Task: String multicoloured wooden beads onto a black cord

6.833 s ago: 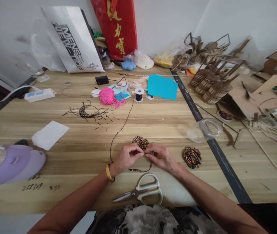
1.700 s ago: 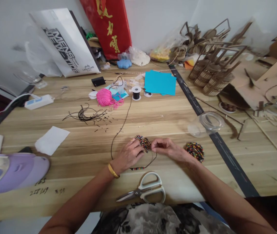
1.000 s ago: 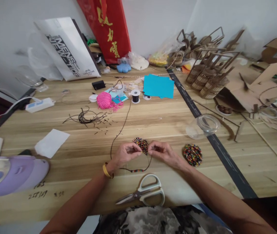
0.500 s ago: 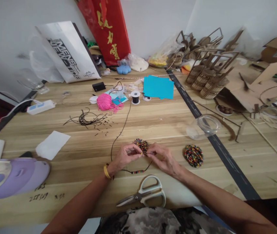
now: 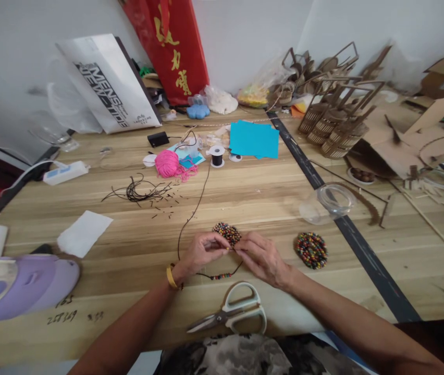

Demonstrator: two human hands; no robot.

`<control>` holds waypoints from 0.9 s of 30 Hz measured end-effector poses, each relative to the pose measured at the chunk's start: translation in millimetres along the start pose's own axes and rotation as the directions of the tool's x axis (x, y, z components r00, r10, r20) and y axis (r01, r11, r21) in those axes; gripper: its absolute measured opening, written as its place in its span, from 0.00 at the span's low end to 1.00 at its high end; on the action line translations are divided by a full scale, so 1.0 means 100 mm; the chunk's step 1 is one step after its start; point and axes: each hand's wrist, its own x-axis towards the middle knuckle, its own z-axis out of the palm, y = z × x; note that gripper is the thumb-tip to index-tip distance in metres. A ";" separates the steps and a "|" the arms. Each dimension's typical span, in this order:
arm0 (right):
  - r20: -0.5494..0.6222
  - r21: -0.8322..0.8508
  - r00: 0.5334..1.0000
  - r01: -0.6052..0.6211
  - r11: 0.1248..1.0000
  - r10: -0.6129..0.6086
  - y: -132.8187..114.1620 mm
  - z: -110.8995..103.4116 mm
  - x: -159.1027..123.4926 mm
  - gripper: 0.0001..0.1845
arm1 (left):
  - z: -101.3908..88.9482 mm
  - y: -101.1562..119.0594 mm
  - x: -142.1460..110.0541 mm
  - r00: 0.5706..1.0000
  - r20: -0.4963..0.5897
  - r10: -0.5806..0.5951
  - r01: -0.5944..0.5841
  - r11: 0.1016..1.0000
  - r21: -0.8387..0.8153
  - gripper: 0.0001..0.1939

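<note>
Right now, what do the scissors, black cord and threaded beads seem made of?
Scissors: grey blades with a dull sheen, likely metal; pale, smooth handles, probably plastic.
Black cord: thin, matte, curving freely, perhaps fibre.
Threaded beads: multicoloured, possibly wood or plastic; too small to tell.

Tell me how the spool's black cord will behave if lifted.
It's likely floppy, since the thin black cord lies in loose curves. Its beads may slide, having bare cord on both sides. A tug might tip the upright spool.

Left hand [image 5: 199,252] pinching yellow bead [image 5: 227,248], right hand [image 5: 267,259] pinching black cord [image 5: 201,197]
</note>
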 end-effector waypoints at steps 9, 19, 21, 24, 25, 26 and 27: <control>-0.020 -0.064 0.999 0.023 0.998 -0.025 -0.02 0.00 0.01 0.06 | 0.00 -0.01 0.00 1.000 0.013 0.010 -0.010 1.000 0.010 0.11; 0.007 -0.075 0.998 0.060 0.995 -0.060 -0.03 -0.01 0.01 0.06 | 0.01 0.02 0.00 1.000 0.026 0.015 -0.016 0.999 0.028 0.11; 0.004 -0.071 0.998 0.064 0.995 -0.064 -0.02 0.00 0.01 0.06 | 0.01 0.03 0.00 0.999 0.030 0.011 -0.012 1.000 0.028 0.11; -0.001 -0.075 0.998 0.061 0.995 -0.061 -0.02 0.00 0.01 0.06 | 0.01 0.03 0.00 1.000 0.023 0.003 -0.003 1.000 0.023 0.11; -0.002 -0.079 0.998 0.063 0.995 -0.064 -0.01 0.00 0.01 0.06 | 0.01 0.02 0.00 1.000 0.020 0.002 -0.002 1.000 0.019 0.11; -0.001 -0.086 0.998 0.067 0.994 -0.068 -0.01 0.00 0.01 0.06 | 0.01 0.02 0.01 1.000 0.019 0.002 -0.003 1.000 0.015 0.11; 0.000 -0.094 0.997 0.072 0.993 -0.072 -0.01 0.00 0.01 0.06 | 0.01 0.01 0.01 1.000 0.020 0.003 -0.004 1.000 0.011 0.11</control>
